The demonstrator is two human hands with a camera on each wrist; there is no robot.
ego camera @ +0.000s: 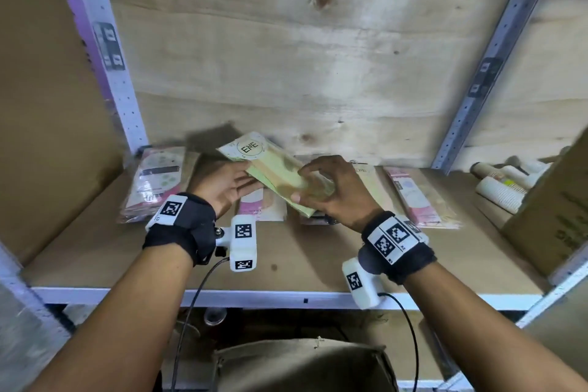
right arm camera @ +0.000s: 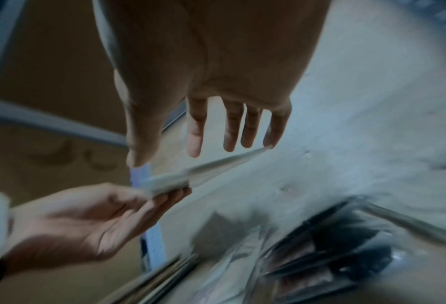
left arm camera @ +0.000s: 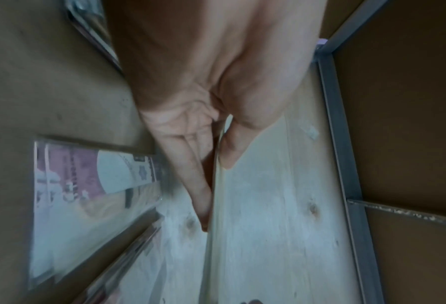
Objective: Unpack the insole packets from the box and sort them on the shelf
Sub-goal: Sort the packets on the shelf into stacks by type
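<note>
A pale green insole packet [ego camera: 270, 165] marked "ENE" hangs tilted above the wooden shelf [ego camera: 286, 264], held by both hands. My left hand [ego camera: 235, 181] grips its left end; the left wrist view shows the thumb and fingers [left arm camera: 198, 185] pinching the packet [left arm camera: 216, 216] edge-on. My right hand [ego camera: 302, 184] arches over its right end, thumb on the near edge and fingertips on the far one. In the right wrist view the blurred packet [right arm camera: 208, 170] spans from my left hand [right arm camera: 128, 205] to my right hand's fingertips [right arm camera: 195, 148].
Pink packet stacks lie along the shelf's back: left [ego camera: 156, 181], middle [ego camera: 261, 204], right [ego camera: 420, 197], with a beige packet [ego camera: 369, 178] between. A cardboard box [ego camera: 556, 210] and paper cups [ego camera: 502, 188] stand at the right. Metal posts [ego camera: 127, 105] flank the plywood back.
</note>
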